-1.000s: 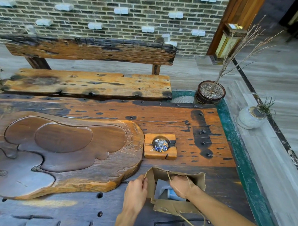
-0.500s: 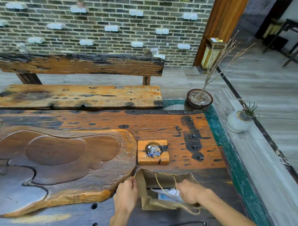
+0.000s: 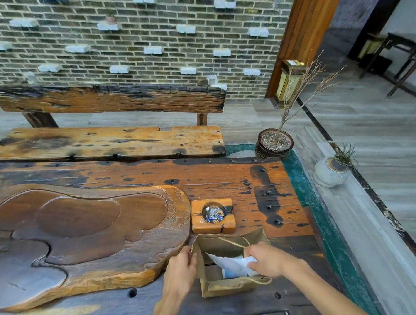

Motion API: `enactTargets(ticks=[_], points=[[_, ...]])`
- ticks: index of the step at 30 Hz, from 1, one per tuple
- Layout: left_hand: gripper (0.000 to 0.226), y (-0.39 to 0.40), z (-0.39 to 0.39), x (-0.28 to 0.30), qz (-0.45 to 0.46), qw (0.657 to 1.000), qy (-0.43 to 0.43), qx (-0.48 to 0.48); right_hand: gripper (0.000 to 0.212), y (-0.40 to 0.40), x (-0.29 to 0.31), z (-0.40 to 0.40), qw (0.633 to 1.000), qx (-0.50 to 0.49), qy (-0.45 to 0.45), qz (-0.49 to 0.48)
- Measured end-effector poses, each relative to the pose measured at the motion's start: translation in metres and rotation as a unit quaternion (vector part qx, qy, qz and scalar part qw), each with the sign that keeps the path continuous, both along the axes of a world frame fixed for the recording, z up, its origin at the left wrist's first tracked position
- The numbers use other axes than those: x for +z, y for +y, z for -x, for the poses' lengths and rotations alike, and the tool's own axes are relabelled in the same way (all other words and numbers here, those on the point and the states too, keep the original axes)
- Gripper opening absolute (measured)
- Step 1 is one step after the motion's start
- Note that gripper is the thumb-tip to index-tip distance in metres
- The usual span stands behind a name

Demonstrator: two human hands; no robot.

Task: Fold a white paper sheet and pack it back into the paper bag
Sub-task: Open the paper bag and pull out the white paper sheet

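Note:
A brown paper bag (image 3: 225, 247) with twine handles stands with its mouth wide on the dark wooden table (image 3: 226, 178), near the front edge. My left hand (image 3: 180, 270) pinches the bag's left rim. My right hand (image 3: 264, 259) reaches into the mouth and grips a white paper sheet (image 3: 229, 265), which sticks up partly out of the bag. Something blue and white lies deeper inside, mostly hidden.
A wooden ashtray (image 3: 213, 216) sits just behind the bag. A large carved wooden tea tray (image 3: 87, 232) fills the table's left side. Behind are a wooden bench (image 3: 107, 142), a potted dry branch (image 3: 273, 143) and a white pot (image 3: 330, 173) on the right ledge.
The white sheet has risen in the bag's mouth with my right hand on it. The camera view tilted up, so the bag sits lower in view. My left hand stays on the rim.

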State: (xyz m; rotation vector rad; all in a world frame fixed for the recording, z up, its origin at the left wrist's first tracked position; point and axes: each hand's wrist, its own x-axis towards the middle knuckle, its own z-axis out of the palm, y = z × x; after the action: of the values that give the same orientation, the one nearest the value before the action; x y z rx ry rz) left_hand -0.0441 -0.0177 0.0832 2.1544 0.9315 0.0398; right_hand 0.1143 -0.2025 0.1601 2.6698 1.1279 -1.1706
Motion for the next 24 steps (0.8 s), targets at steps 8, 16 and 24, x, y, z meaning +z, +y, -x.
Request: enactTargets(ticks=[8,16,24], points=[[0.046,0.001,-0.016,0.017,0.055,0.997,-0.042,-0.02,0.021,-0.002,0.041,-0.004,0.989,0.085,-0.117,-0.045],[0.072,-0.003,-0.033,0.101,0.112,0.957,-0.106,-0.247,0.022,0.013,0.116,-0.006,0.966,0.21,-0.142,-0.056],[0.038,-0.013,-0.05,0.142,0.216,0.92,-0.142,-0.295,0.017,0.038,0.176,-0.021,0.946,0.265,-0.147,-0.114]])
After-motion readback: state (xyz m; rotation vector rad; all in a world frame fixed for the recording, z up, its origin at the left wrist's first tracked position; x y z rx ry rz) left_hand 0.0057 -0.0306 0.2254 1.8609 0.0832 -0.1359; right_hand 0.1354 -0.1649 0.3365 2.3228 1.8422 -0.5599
